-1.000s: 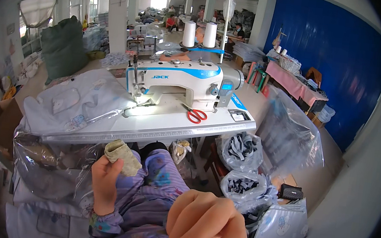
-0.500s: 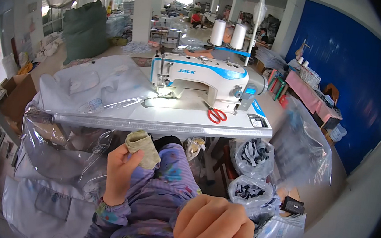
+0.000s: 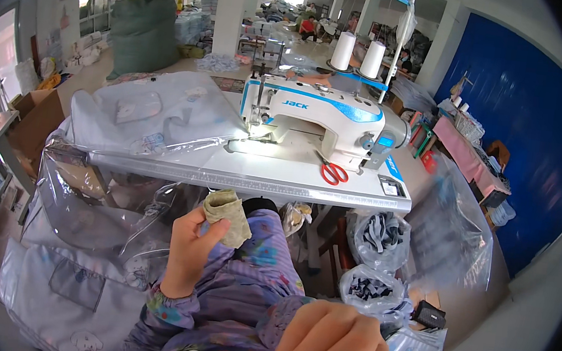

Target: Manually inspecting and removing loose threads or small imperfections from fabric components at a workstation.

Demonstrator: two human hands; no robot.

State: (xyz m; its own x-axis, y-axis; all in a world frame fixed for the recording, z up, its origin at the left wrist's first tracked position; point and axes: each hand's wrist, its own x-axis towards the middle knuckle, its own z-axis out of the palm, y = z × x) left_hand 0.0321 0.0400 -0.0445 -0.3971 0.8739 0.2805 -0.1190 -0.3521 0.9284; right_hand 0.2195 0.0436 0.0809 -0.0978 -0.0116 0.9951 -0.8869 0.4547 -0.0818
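My left hand (image 3: 190, 252) is closed on a folded, rolled piece of pale green-beige cloth (image 3: 232, 224), pinched between thumb and fingers above my lap. Close to the camera, my right hand (image 3: 334, 348) is curled with its knuckles up. Its fingertips are hidden, so whatever it may hold does not show. Beyond the hands stands a white and blue sewing machine (image 3: 316, 113) with its lamp lit. Red-handled scissors (image 3: 332, 172) lie on the machine's table (image 3: 279, 188), to the right of the needle.
Grey-white fabric under clear plastic (image 3: 156, 116) covers the table's left part, and more fabric (image 3: 59, 296) hangs below it. On the right stand clear bags of dark fabric strips (image 3: 381, 239) and a small black case (image 3: 429, 315). Two white thread cones (image 3: 357, 54) rise behind the machine.
The whole view has shifted, so the machine and both hands sit further right in the picture. My left hand keeps its hold on the cloth, and my right hand stays curled.
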